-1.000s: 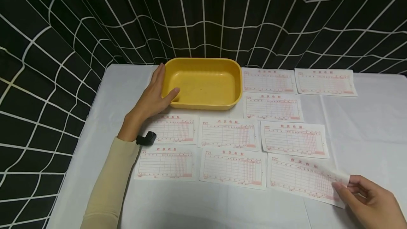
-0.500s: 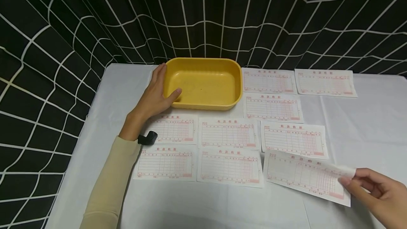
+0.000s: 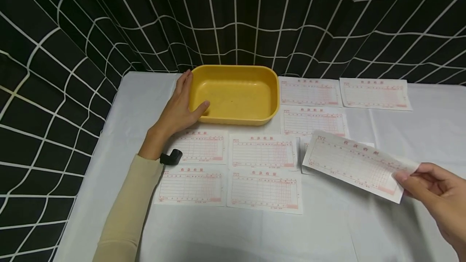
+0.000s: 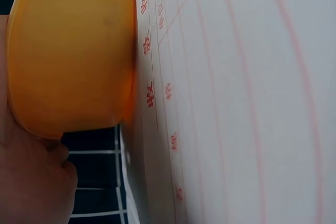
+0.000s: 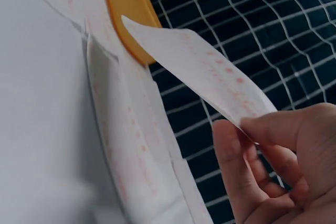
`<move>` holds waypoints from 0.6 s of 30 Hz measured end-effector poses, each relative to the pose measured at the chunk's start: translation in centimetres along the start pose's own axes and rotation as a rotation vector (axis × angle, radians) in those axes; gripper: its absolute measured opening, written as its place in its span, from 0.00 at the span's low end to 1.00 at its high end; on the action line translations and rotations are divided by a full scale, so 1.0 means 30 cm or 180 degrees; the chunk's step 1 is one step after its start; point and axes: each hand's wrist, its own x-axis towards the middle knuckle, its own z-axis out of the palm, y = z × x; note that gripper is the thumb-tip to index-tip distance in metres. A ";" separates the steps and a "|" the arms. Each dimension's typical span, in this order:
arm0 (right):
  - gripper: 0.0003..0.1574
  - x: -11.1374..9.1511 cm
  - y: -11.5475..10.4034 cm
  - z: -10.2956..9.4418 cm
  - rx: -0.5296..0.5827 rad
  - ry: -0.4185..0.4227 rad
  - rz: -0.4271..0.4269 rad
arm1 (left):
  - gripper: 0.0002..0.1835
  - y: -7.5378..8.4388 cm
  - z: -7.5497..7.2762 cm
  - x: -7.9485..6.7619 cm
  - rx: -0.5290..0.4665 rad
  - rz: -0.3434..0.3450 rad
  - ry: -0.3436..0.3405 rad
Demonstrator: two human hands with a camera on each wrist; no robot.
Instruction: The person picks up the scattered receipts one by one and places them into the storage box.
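In the head view my right hand (image 3: 438,195) pinches a receipt slip (image 3: 358,165) by its right end between thumb and fingers. This slip, white with red print, is raised and tilted, overlapping another slip behind it. The right wrist view shows the held slip (image 5: 205,69) curving away from the thumb and finger of my right hand (image 5: 278,161). My left hand (image 3: 178,104) holds the left end of a yellow plastic basin (image 3: 233,100), thumb over the near rim and fingers along the outer side. From the left wrist, the basin (image 4: 73,51) stands beside a slip (image 4: 236,103).
Several matching slips lie in rows on the white cloth: two at front left (image 3: 191,187), others right of the basin (image 3: 309,91) and at back right (image 3: 376,93). A black curtain with white grid lines (image 3: 236,15) hangs behind and at the left.
My right hand has lifted the slip from the front row and carried it up and away from me, over the slip behind. The left hand stays at the basin.
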 end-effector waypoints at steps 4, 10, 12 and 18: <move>0.22 0.046 -0.041 0.035 -0.0176 0.0012 -0.0040 | 0.53 0.007 -0.005 0.002 0.0052 0.0075 0.0069; 0.14 0.127 -0.094 0.120 0.0181 -0.0181 -0.0030 | 0.53 0.025 -0.007 0.001 -0.0028 -0.0021 0.0041; 0.12 0.157 -0.110 0.155 0.0186 -0.0264 -0.0009 | 0.54 0.027 -0.003 0.001 -0.0031 -0.0047 0.0010; 0.06 0.245 -0.164 0.263 -0.0203 -0.0437 0.0162 | 0.54 0.023 0.007 0.001 0.0079 -0.0082 -0.0001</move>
